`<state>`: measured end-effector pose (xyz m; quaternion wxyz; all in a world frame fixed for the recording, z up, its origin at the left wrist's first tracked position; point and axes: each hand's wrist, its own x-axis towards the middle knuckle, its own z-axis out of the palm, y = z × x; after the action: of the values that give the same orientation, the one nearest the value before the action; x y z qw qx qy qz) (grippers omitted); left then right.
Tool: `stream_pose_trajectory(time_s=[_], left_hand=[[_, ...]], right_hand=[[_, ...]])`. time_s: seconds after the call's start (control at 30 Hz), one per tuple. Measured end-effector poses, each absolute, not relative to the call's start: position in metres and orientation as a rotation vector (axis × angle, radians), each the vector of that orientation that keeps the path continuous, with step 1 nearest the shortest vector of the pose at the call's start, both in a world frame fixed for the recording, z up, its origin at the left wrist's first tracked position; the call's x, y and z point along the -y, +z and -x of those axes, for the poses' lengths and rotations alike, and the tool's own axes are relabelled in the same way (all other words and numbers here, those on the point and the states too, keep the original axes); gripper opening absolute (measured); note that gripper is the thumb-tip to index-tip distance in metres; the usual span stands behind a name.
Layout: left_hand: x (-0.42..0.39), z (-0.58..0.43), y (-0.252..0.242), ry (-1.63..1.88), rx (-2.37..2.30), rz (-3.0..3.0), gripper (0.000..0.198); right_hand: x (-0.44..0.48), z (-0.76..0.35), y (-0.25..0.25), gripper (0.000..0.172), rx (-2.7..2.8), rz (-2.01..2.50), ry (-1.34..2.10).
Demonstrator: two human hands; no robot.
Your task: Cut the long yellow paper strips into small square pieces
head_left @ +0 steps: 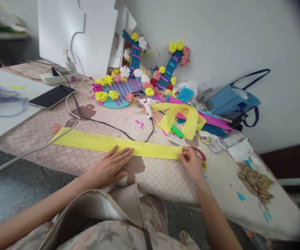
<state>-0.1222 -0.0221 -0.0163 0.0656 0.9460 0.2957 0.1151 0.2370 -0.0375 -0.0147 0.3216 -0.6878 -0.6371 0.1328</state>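
Note:
A long strip of yellow crepe paper [87,140] lies flat across the quilted tablecloth in front of me. Stretched out over its lower edge, near the middle, is my left hand [112,164], fingers flat on the paper. My right hand [192,162] pinches the strip's right end between thumb and fingertips. Close behind that hand lies a pair of scissors [201,153] with red and yellow handles, partly hidden by the hand. The black cord of a white glue gun [147,107] runs down to the strip's upper edge.
Paper-flower decorations [123,86] stand against the wall. A curled yellow paper strip [183,118] lies among craft scraps. At left are a phone [52,96], a power strip [58,77] and a grey cable [35,152]. Peanuts [256,180] and a blue bag [233,99] sit at right.

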Motion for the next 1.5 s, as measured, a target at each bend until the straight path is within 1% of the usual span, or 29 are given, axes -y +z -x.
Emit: stream_pose_trajectory(time_s=[0.2,0.27,0.4,0.5,0.63,0.73,0.83,0.93,1.03,1.17,1.3,1.5], left_hand=[[0.02,0.123,-0.017,0.47,-0.921,-2.814,0.05],[0.019,0.121,-0.015,0.517,-0.947,-2.781,0.046],[0.014,0.117,-0.015,0.658,-0.973,-2.728,0.038],[0.007,0.114,-0.015,0.686,-0.975,-2.718,0.035],[-0.001,0.11,-0.013,0.679,-1.014,-2.714,0.032],[-0.007,0.109,-0.009,0.691,-1.029,-2.719,0.027],[-0.014,0.109,-0.001,0.686,-1.048,-2.711,0.024],[-0.021,0.108,0.012,0.659,-1.121,-2.665,0.026],[-0.03,0.11,0.028,0.596,-1.214,-2.562,0.029],[-0.047,0.117,0.045,0.488,-1.283,-2.451,0.03],[-0.063,0.128,0.046,0.426,-1.206,-2.381,0.027],[-0.067,0.145,0.036,0.267,-1.108,-2.181,0.027]], right_hand=[[0.039,-0.236,-0.012,0.035,1.655,1.742,0.398],[0.041,-0.235,-0.009,0.036,1.705,1.691,0.312],[0.045,-0.228,-0.003,0.038,2.01,1.558,0.152],[0.043,-0.225,-0.004,0.035,2.126,1.538,0.112],[0.035,-0.226,-0.006,0.029,2.133,1.498,0.102],[0.031,-0.226,-0.001,0.022,2.038,1.461,0.205],[0.029,-0.225,0.008,0.013,1.837,1.458,0.431],[0.023,-0.225,0.012,0.018,1.568,1.495,0.657],[0.016,-0.225,0.008,0.024,1.337,1.469,0.798],[0.012,-0.222,0.002,0.029,1.278,1.419,0.955],[0.016,-0.223,-0.004,0.026,1.326,1.446,1.006],[0.019,-0.233,-0.013,0.025,1.347,1.467,0.98]])
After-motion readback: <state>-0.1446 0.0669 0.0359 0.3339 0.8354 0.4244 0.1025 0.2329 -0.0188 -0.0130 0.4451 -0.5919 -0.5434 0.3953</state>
